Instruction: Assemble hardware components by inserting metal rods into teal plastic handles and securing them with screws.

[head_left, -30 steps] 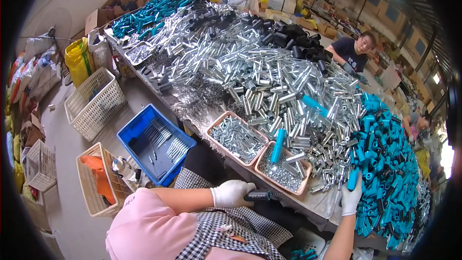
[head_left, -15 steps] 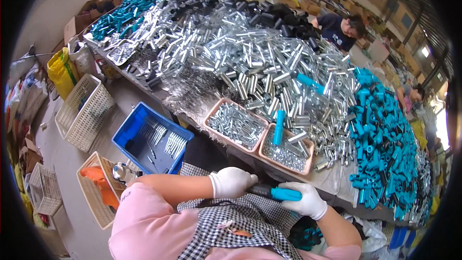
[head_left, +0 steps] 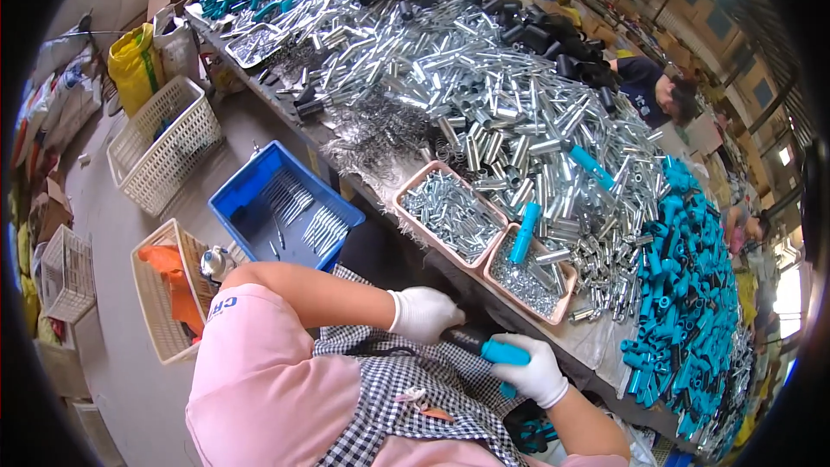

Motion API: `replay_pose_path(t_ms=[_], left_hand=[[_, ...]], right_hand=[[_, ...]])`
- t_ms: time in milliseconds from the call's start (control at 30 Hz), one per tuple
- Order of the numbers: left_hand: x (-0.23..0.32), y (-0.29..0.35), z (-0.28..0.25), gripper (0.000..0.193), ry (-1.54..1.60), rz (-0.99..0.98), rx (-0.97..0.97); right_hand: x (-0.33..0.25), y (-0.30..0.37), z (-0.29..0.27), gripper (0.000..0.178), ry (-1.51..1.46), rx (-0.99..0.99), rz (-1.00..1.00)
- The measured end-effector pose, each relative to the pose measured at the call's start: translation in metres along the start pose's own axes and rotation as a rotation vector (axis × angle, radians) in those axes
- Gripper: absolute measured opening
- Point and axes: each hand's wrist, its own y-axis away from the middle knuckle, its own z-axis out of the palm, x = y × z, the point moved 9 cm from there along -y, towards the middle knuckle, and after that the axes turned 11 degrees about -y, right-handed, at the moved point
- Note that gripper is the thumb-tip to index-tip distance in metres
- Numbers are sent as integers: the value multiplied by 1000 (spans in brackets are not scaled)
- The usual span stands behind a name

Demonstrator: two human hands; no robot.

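In front of my checked apron I hold a black-and-teal tube-shaped handle (head_left: 467, 337), slightly tilted down to the right. My left hand (head_left: 422, 315), in a white glove, is closed round its black end. The gloved fingers of my right hand (head_left: 538, 372) wrap the teal end. A bit of teal plastic (head_left: 508, 390) shows below the right palm; whether it belongs to the same piece I cannot tell. On the table edge just beyond stand a pinkish tray of small metal pins (head_left: 424, 175) and a smaller tray of tiny metal parts (head_left: 566, 294), with a teal tube (head_left: 525, 232) lying across it.
Metal tubes (head_left: 510, 112) are heaped over the table, with teal plastic parts (head_left: 692, 294) at the right and black ones (head_left: 562, 43) behind. A blue bin (head_left: 226, 207) with slim metal tools and white baskets (head_left: 164, 151) stand at the left. A co-worker (head_left: 648, 91) is across the table.
My view has turned, so the table and bins sit differently in it. Both hands keep their hold on the handle, which tilts a little more, and the right-hand grip has shifted slightly.
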Motion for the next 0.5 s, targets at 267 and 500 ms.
replay_pose_path(t_ms=[267, 500], left_hand=[[-43, -1, -65, 14, -207, -329, 250], [-9, -6, -35, 23, -3, -99, 265]], right_hand=[[-27, 32, -25, 66, -166, 493, -382], [-6, 36, -83, 37, -150, 731, -306]])
